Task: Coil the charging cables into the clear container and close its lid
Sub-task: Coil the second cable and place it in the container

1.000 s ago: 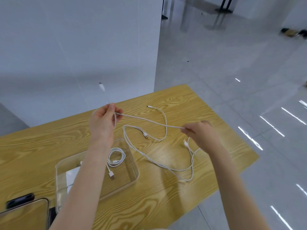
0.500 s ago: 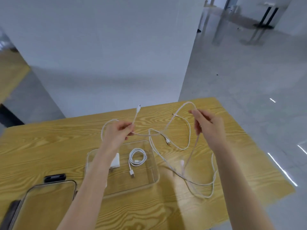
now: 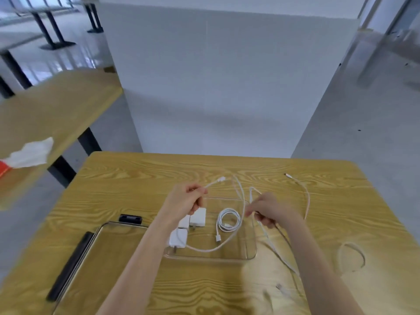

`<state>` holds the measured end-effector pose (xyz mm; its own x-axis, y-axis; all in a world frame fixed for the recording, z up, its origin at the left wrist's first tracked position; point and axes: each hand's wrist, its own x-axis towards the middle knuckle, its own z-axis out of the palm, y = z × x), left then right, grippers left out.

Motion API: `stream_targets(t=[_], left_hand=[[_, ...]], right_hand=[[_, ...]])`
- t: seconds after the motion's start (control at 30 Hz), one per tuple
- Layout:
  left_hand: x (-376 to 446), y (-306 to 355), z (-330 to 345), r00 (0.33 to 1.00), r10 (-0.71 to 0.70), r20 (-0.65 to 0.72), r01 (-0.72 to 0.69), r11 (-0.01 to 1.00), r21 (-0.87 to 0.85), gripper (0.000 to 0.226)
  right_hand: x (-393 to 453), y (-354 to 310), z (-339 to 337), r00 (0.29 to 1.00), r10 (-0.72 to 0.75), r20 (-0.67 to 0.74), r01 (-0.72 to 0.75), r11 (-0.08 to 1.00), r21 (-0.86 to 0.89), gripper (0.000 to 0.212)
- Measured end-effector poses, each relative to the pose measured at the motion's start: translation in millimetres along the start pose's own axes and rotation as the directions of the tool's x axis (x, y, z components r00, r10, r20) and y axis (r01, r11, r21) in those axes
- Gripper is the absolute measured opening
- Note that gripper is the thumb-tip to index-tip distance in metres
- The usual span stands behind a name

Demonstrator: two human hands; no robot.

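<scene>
Two bare forearms reach forward from the near edge. The left hand is raised, fingers curled in a pinch. The right hand sits level beside it, fingers likewise curled and pinching.

A bare office or canteen-like hall with plain worktables

The yellow wood-grain laminate table stands against a broad white square pillar, on a glossy pale grey floor that mirrors the light. Left of the pillar runs a second long table of the same yellow laminate on black metal legs, bearing a crumpled white tissue. Farther back on that side stand more black-legged tables (blurred, so their tops are hard to read). Nothing homely shows beside the pillar.
</scene>
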<state>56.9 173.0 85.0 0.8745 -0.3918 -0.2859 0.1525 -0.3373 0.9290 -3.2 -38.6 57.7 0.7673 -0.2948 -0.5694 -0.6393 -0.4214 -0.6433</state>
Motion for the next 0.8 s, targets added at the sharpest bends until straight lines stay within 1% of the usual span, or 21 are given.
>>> stream_targets(t=[0.07, 0.13, 0.2, 0.27, 0.33, 0.37, 0.4, 0.43, 0.5, 0.53, 0.57, 0.6, 0.63, 0.67, 0.7, 0.73, 0.77, 0.8], left_hand=[[-2, 1, -3, 1.0, 0.006, -0.02, -0.008, 0.998, -0.07, 0.018], [-5, 1, -5, 0.999, 0.025, -0.023, -0.028, 0.99, -0.137, 0.017], [-6, 3, -6, 0.999, 0.041, -0.007, -0.042, 0.979, -0.2, 0.018], [-6, 6, -5, 0.998, 0.064, 0.01, -0.06, 0.968, -0.242, 0.02], [-5, 9, -4, 0.998, 0.06, 0.009, -0.054, 0.956, -0.288, 0.02], [-4, 10, -4, 0.999, 0.044, -0.002, -0.042, 0.948, -0.316, 0.021], [-3, 12, -4, 0.999, 0.024, -0.021, -0.03, 0.94, -0.339, 0.021], [-1, 13, -4, 0.999, 0.006, -0.043, -0.021, 0.933, -0.359, 0.021], [2, 14, -6, 0.998, -0.006, -0.067, -0.022, 0.914, -0.406, 0.018], [3, 15, -7, 0.998, 0.006, -0.068, -0.035, 0.906, -0.423, 0.019], [4, 16, -7, 0.997, 0.026, -0.067, -0.053, 0.902, -0.428, 0.02], [4, 17, -8, 0.997, 0.048, -0.068, -0.072, 0.904, -0.422, 0.022], [5, 19, -8, 0.996, 0.064, -0.066, -0.086, 0.907, -0.412, 0.023], [5, 21, -7, 0.995, 0.073, -0.061, -0.092, 0.907, -0.411, 0.022], [6, 24, -5, 0.996, 0.078, -0.05, -0.093, 0.9, -0.427, 0.021], [7, 28, -3, 0.996, 0.085, -0.036, -0.092, 0.881, -0.464, 0.02], [9, 32, 0, 0.995, 0.094, -0.028, -0.095, 0.857, -0.507, 0.02], [10, 36, 3, 0.995, 0.099, -0.031, -0.1, 0.834, -0.542, 0.02]], right_hand=[[7, 1, 12, 0.995, 0.053, 0.085, -0.044, 0.994, -0.105, 0.017], [16, 4, 26, 0.995, 0.031, 0.094, -0.018, 0.991, -0.136, 0.023], [24, 6, 38, 0.999, -0.042, 0.027, 0.046, 0.989, -0.142, 0.027], [29, 5, 46, 0.985, -0.172, -0.019, 0.162, 0.955, -0.249, 0.03], [31, 2, 50, 0.966, -0.258, 0.002, 0.242, 0.905, -0.349, 0.039], [30, -1, 49, 0.958, -0.285, 0.005, 0.267, 0.89, -0.369, 0.039], [30, -3, 45, 0.952, -0.306, -0.006, 0.281, 0.883, -0.375, 0.033], [29, -6, 40, 0.944, -0.326, -0.043, 0.287, 0.881, -0.377, 0.026], [26, -14, 27, 0.931, -0.309, -0.195, 0.223, 0.903, -0.368, 0.036], [21, -20, 21, 0.912, -0.285, -0.295, 0.185, 0.928, -0.323, 0.041], [16, -25, 15, 0.877, -0.255, -0.407, 0.158, 0.954, -0.257, 0.043], [9, -30, 10, 0.826, -0.235, -0.512, 0.162, 0.97, -0.184, 0.043], [3, -35, 8, 0.773, -0.252, -0.582, 0.207, 0.968, -0.145, 0.041], [-6, -41, 6, 0.74, -0.322, -0.59, 0.294, 0.944, -0.148, 0.038], [-15, -48, 8, 0.744, -0.408, -0.529, 0.395, 0.907, -0.144, 0.034], [-22, -53, 12, 0.776, -0.474, -0.415, 0.488, 0.869, -0.081, 0.03], [-29, -57, 19, 0.824, -0.509, -0.25, 0.531, 0.847, 0.025, 0.028], [-34, -58, 28, 0.856, -0.514, -0.066, 0.518, 0.845, 0.137, 0.03]])
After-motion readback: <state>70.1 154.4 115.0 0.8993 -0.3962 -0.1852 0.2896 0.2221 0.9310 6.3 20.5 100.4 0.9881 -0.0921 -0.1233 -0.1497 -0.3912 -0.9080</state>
